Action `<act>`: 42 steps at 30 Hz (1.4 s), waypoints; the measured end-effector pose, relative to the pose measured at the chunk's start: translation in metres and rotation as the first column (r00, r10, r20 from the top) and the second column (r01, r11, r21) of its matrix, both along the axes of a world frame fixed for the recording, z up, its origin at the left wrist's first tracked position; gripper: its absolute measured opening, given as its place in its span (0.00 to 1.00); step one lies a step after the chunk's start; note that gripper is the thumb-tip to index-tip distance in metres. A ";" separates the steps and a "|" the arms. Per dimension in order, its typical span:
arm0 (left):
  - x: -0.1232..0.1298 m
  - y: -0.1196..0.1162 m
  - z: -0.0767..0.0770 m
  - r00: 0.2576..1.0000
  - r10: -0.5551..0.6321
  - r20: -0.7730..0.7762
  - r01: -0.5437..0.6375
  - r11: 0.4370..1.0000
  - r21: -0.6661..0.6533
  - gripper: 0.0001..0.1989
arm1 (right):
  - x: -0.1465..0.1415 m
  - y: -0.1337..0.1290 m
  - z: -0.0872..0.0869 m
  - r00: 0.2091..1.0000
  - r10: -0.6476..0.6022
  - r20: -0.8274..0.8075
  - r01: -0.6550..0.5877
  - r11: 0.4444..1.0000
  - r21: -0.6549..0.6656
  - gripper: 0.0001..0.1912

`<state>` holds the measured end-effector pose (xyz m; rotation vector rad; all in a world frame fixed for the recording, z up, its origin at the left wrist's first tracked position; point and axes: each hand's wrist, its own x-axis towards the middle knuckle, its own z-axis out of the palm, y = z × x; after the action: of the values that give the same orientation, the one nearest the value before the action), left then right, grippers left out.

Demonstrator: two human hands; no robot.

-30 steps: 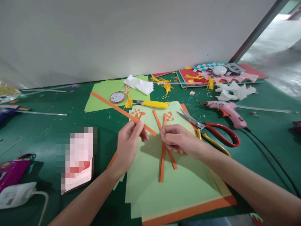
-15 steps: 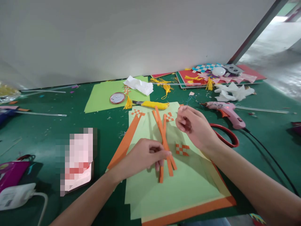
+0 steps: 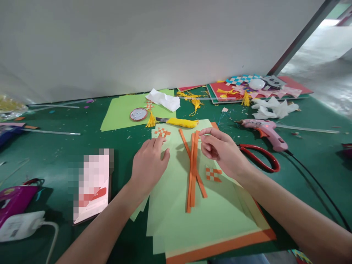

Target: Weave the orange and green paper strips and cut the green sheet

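Note:
Several orange paper strips (image 3: 192, 172) lie crossed on stacked pale green paper sheets (image 3: 176, 223). My right hand (image 3: 221, 152) has its fingers curled, thumb and forefinger pinched at the upper end of one strip. My left hand (image 3: 150, 161) is apart from the strips, palm down with fingers stretched out. Its fingertips are beside a small orange-and-white woven paper piece (image 3: 162, 132). Another woven piece (image 3: 213, 174) lies right of the strips, below my right hand. Whatever is under my left palm is hidden.
A yellow utility knife (image 3: 181, 122) lies above the strips. Red-handled scissors (image 3: 261, 157) and a pink glue gun (image 3: 265, 132) with its cord are at the right. At the left are a phone (image 3: 95, 190) and a white charger (image 3: 22, 225). A round tin (image 3: 138, 114) sits farther back.
My left hand has let go of the strips and moved left and away, its fingers opening. My right hand has shifted left to the strips' upper end. One strip has swung more upright.

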<state>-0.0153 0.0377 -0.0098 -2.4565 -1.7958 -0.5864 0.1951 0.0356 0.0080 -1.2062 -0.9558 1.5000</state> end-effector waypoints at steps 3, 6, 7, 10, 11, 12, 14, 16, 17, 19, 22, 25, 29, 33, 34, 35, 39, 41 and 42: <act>-0.001 0.001 -0.003 0.993 0.018 -0.115 -0.017 1.000 0.010 0.12 | -0.001 -0.001 0.001 1.000 0.004 0.006 -0.004 1.000 -0.003 0.05; -0.001 0.000 -0.002 0.989 0.031 -0.142 -0.029 0.999 0.016 0.13 | -0.001 0.000 0.000 1.000 0.003 0.008 -0.003 1.000 -0.005 0.05; -0.001 0.000 -0.002 0.989 0.034 -0.143 -0.032 0.999 0.019 0.13 | -0.001 0.000 0.000 1.000 0.004 0.009 -0.004 1.000 -0.007 0.05; -0.001 -0.001 -0.001 0.989 0.032 -0.145 -0.028 0.999 0.027 0.12 | -0.001 0.000 0.000 1.000 0.009 0.014 -0.009 1.000 -0.020 0.05; -0.001 -0.001 -0.001 0.989 0.031 -0.146 -0.027 0.999 0.030 0.12 | -0.001 0.000 0.000 1.000 0.010 0.017 -0.010 1.000 -0.024 0.05; -0.001 -0.001 -0.001 0.988 0.031 -0.149 -0.026 0.999 0.033 0.12 | -0.001 0.000 0.000 1.000 0.010 0.020 -0.009 1.000 -0.030 0.05; -0.001 -0.002 -0.002 0.987 0.032 -0.157 -0.026 0.999 0.041 0.12 | -0.002 -0.001 0.001 1.000 0.006 0.026 -0.005 0.999 -0.037 0.05; -0.002 -0.002 -0.003 0.986 0.033 -0.166 -0.025 0.998 0.050 0.12 | -0.002 -0.001 0.002 1.000 0.001 0.028 0.000 0.999 -0.034 0.05; -0.002 -0.001 -0.003 0.985 0.035 -0.168 -0.026 0.998 0.056 0.12 | -0.003 -0.001 0.002 1.000 0.001 0.030 0.000 1.000 -0.031 0.06; -0.003 -0.001 -0.004 0.986 0.037 -0.160 -0.028 0.998 0.057 0.12 | -0.003 -0.001 0.001 0.999 0.002 0.032 -0.002 1.000 -0.026 0.06; -0.003 0.000 -0.004 0.991 0.047 -0.128 -0.041 0.998 0.050 0.13 | -0.003 -0.001 0.001 1.000 0.009 0.030 -0.008 1.000 -0.030 0.06; -0.004 0.000 -0.003 0.990 0.063 -0.124 -0.055 0.997 0.062 0.15 | -0.003 -0.001 0.001 0.999 0.012 0.033 -0.011 0.999 -0.032 0.05; -0.005 0.000 -0.001 0.993 0.067 -0.098 -0.057 0.993 0.102 0.16 | -0.003 -0.001 -0.001 0.999 0.022 0.029 -0.021 0.999 -0.025 0.05; -0.006 0.000 0.002 0.999 0.028 -0.038 -0.024 0.993 0.115 0.16 | -0.003 -0.001 -0.002 0.999 0.026 0.046 -0.024 0.999 -0.039 0.04; -0.005 0.000 0.002 1.000 0.013 -0.023 -0.010 0.994 0.110 0.16 | -0.004 -0.001 -0.002 0.998 0.026 0.050 -0.023 0.999 -0.044 0.04; -0.005 0.001 0.003 1.000 -0.001 -0.014 0.003 0.995 0.102 0.15 | -0.004 -0.002 -0.001 0.998 0.030 0.051 -0.027 0.998 -0.047 0.04; -0.004 0.000 0.002 0.998 0.004 -0.069 0.002 0.996 0.087 0.16 | -0.005 -0.002 0.001 0.998 0.047 0.043 -0.045 0.998 -0.053 0.04; -0.003 0.000 0.000 0.991 0.002 -0.132 0.008 0.997 0.077 0.18 | -0.006 -0.002 0.001 0.998 0.048 0.041 -0.046 0.998 -0.050 0.04; -0.003 0.000 -0.001 0.987 -0.002 -0.162 0.013 0.997 0.070 0.18 | -0.006 -0.002 0.000 0.998 0.049 0.039 -0.047 0.998 -0.048 0.04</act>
<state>-0.0187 0.0375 -0.0110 -2.3889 -1.6761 -0.4292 0.1892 0.0335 0.0084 -1.2585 -0.9876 1.5490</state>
